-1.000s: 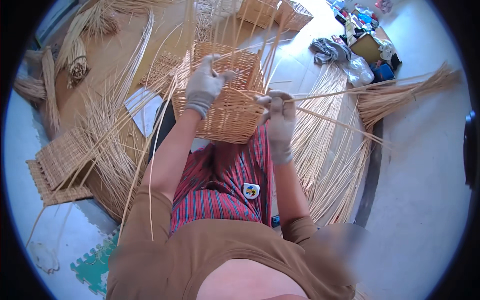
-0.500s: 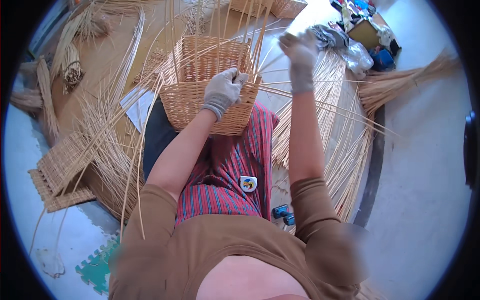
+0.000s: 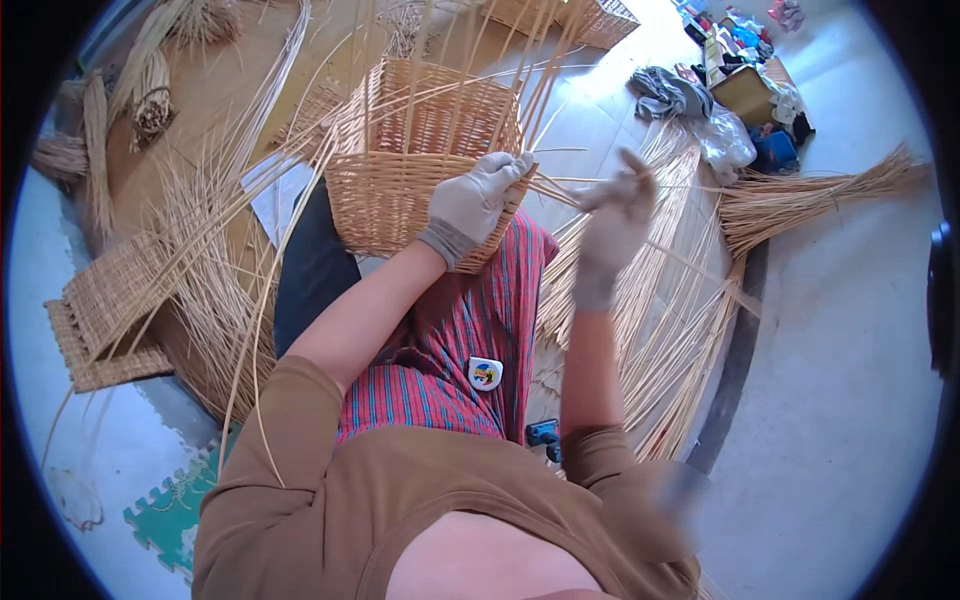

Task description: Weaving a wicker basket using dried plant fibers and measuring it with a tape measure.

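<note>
A half-woven wicker basket [image 3: 385,200] rests tilted on my knees, its upright cane stakes rising past the top of the view. My left hand [image 3: 472,205], in a pale glove with a grey cuff, pinches the woven rim at the right near corner. From that corner several loose cane strands stick out to the right. Among them is my right hand [image 3: 614,225], gloved too and smeared by motion; whether its fingers hold a strand cannot be made out. On the red striped cloth [image 3: 400,400] over my lap lies a small white object [image 3: 485,374] with a coloured picture.
Loose cane [image 3: 650,300] spreads over the floor to the right, beside a tied bundle [image 3: 820,195]. More cane [image 3: 215,310] and woven panels [image 3: 120,280] lie at left. Other baskets [image 3: 600,20], a plastic bag [image 3: 725,140] and a blue-black tool [image 3: 545,435] are around me.
My right hand has come down from above the strands to their level. My left hand has shifted slightly right along the rim to the corner. The whole view has moved a little.
</note>
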Demonstrator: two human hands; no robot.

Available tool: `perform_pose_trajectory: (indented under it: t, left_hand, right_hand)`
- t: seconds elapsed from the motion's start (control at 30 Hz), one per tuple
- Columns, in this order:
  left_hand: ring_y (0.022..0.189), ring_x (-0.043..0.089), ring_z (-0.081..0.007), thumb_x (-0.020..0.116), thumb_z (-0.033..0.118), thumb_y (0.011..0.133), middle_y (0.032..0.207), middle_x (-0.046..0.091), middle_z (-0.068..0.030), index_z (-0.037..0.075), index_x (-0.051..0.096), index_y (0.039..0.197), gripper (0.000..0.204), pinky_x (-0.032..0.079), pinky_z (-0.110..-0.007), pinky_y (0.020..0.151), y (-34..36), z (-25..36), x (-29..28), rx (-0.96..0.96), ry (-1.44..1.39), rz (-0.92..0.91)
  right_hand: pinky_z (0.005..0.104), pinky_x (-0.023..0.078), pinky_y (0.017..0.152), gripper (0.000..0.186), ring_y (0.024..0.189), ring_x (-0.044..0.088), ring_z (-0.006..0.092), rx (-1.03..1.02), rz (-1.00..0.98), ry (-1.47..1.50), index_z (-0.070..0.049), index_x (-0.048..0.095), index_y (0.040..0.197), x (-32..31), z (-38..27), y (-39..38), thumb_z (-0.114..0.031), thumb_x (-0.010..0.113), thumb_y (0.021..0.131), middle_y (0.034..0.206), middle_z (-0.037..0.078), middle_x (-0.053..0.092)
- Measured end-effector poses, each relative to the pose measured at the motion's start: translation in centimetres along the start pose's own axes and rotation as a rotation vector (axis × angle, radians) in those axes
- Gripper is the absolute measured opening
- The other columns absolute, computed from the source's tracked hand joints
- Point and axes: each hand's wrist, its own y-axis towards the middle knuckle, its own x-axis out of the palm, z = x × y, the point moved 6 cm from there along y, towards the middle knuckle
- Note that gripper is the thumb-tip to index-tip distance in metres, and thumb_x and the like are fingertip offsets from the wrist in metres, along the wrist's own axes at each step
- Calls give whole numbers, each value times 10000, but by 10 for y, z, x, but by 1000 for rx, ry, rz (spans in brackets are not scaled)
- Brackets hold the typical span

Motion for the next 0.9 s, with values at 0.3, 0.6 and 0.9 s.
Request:
perform_pose_trajectory:
  t: [0.3,0.6,0.9]
  left_hand:
    - [1103,642,-209,572,164,1011,1251,617,-151,64,569,1337,341,565,-365,923,-16,-32,-24,-391,-1426,99]
    - [886,689,-231,694,92,918,954,704,-103,1,606,1184,295,549,-343,765,102,19,-51,244,-153,111]
    - [888,646,-130,680,123,961,976,698,-64,38,675,1104,167,524,-284,818,-62,-56,-99,-362,-55,440]
  right_hand:
    - [436,524,875,891,942,692,303,-232,-275,-765,-116,300,1547,57,-2,12,-235,801,819,1095,167,706]
    - [443,474,793,608,726,656,305,-198,-106,-1059,-102,560,1201,65,64,6,-372,828,727,777,58,695]
    - [453,515,758,259,827,687,310,-260,83,-1158,-111,668,995,58,67,18,-346,665,887,882,111,706]
